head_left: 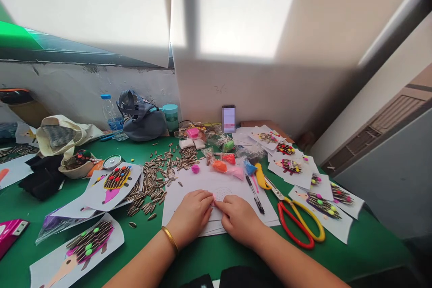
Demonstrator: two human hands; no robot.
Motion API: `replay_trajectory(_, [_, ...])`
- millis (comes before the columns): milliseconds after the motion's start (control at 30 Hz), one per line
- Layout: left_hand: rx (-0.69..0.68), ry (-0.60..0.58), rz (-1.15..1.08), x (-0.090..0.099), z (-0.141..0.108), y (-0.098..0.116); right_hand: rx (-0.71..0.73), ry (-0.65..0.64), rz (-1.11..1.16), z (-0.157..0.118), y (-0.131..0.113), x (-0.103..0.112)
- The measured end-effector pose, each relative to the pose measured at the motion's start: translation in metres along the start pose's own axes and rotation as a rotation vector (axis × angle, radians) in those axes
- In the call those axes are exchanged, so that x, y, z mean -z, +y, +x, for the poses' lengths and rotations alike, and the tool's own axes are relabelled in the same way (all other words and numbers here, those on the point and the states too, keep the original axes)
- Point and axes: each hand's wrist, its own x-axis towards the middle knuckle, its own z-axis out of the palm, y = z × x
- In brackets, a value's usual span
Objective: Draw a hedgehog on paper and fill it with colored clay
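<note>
The left hand (191, 210), at eight o'clock from a small pink lump of modelling clay (213, 198), lies palm down over the white paper (199, 184), its fingers together and bent. At four o'clock, the right hand (241, 221) points its index finger to the lump. Whether either hand pinches it, I cannot tell. At twelve o'clock, handwriting (220, 89) seems to begin with "36"; at ten, the bottle label (115, 123) is too small for reading.

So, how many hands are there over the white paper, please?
2: the left hand, with a gold bracelet at its wrist, and the right hand beside it, fingers close together near the dotted drawing. No others show there.
</note>
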Motion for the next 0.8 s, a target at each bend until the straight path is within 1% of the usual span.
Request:
replay_trajectory(200, [-0.031, -0.016, 0.056, 0.003, 0.0, 0.005, -0.133, 0.047, 0.084, 0.002, 0.007, 0.007])
replay_trajectory(400, [-0.032, -0.026, 0.119, 0.004, 0.002, 0.01, -0.187, 0.001, 0.095, 0.006, 0.008, 0.01])
replay_trajectory(533, [-0.05, -0.009, 0.112, 0.005, 0.002, 0.009, -0.19, 0.005, 0.081, 0.006, 0.006, 0.012])
replay_trajectory(667, [-0.099, 0.007, 0.084, 0.008, 0.001, 0.007, -0.147, 0.014, 0.041, 0.005, 0.005, 0.01])
replay_trajectory(800, [-0.107, 0.022, 0.054, 0.009, 0.001, 0.007, -0.117, -0.017, -0.023, 0.007, 0.004, 0.008])
